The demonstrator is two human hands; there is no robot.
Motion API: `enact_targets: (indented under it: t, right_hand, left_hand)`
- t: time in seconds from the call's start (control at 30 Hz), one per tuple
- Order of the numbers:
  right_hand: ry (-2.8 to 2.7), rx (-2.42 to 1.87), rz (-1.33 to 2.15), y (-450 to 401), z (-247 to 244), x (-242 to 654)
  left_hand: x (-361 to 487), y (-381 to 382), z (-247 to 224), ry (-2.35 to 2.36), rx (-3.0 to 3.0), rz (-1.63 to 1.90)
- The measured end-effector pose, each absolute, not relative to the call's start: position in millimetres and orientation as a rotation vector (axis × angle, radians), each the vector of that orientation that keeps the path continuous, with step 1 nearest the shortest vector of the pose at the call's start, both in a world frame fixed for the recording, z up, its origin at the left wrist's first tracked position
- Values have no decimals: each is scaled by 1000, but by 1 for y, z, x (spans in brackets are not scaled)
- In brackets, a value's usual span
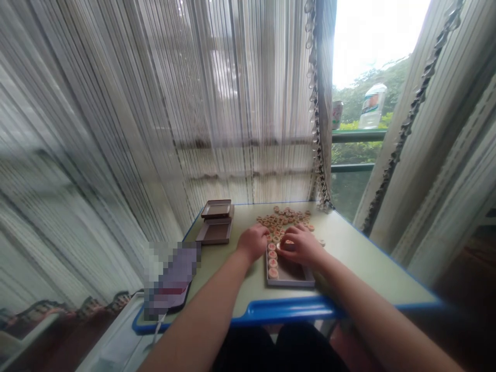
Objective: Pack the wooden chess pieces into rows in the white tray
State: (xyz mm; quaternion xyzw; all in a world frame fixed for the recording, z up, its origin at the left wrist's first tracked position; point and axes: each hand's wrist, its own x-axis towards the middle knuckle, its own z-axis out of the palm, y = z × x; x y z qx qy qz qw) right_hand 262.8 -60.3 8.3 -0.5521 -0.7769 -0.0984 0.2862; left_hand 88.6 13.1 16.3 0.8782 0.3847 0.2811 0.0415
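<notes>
A shallow box [290, 282] lies near the table's front edge, with a column of round wooden pieces [273, 262] along its left side. My right hand [300, 245] is over the box's upper part, its curled fingers closed on a round piece [279, 248]. At the box's upper left corner is my left hand [253, 242], fingers bent together beside a round piece; whether it grips that piece is hidden. Just beyond both hands spreads a loose pile of round pieces [284, 218] with reddish marks.
Box trays [215, 231] sit at the table's back left. A blurred-out flat object [174, 284] lies at the left edge. The table [349, 258] has a blue rim. Curtains hang behind; a bottle [372, 107] and a can [337, 114] stand by the window.
</notes>
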Motion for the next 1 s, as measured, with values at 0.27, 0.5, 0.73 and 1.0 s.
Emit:
enact_targets:
  t: [0.27,0.5,0.73,1.0]
  right_hand:
    - [-2102,-1434,-201,-59,6,267]
    - [-2115,-1430,-176,-58,6,265]
    - [-1999,-1493,-60,-58,7,281]
    - [-2065,-1585,-42,-51,0,291]
  left_hand:
    - [88,13,16,1183,2717,853]
    - [88,12,17,1186,2729,768]
    - [88,16,17,1200,2732,777]
    - [87,16,16,1118,2760,632]
